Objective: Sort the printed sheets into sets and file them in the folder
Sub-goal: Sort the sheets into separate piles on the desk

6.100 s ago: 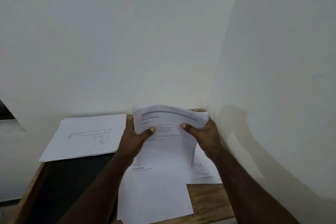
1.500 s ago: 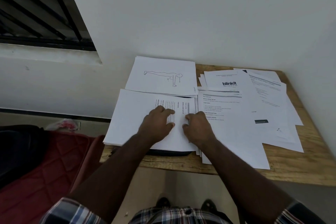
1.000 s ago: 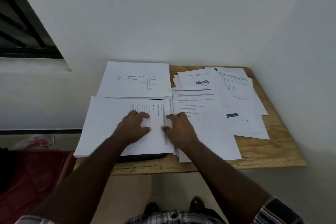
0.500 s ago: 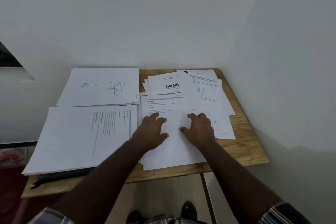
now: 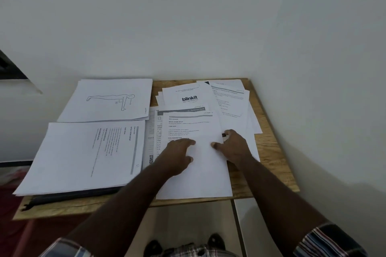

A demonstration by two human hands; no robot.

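While both hands lie on the top sheet point(image 5: 194, 165) of the loose pile, paper crowds most of the wooden surface point(image 5: 269, 146). Left hand point(image 5: 177, 154): fingers straight, flat on the sheet, grip released. Right hand point(image 5: 234, 146): thumb on the sheet's right edge, fingers spread beyond it over the sheets beneath; whether it pinches the edge I cannot tell. This sheet reaches the surface's near edge. Behind it, toward the far right corner, a "blinkit" page point(image 5: 188, 96) and fanned text pages point(image 5: 229, 98) overlap. Left half: a sorted set point(image 5: 83, 152) lies sideways on the dark folder point(image 5: 69, 195), whose edge shows along the near left edge; the set overhangs the left edge. Figure-drawing sheet point(image 5: 108, 100) at far left corner. Bare wood only along the right edge and near right corner. Walls close the far and right sides.
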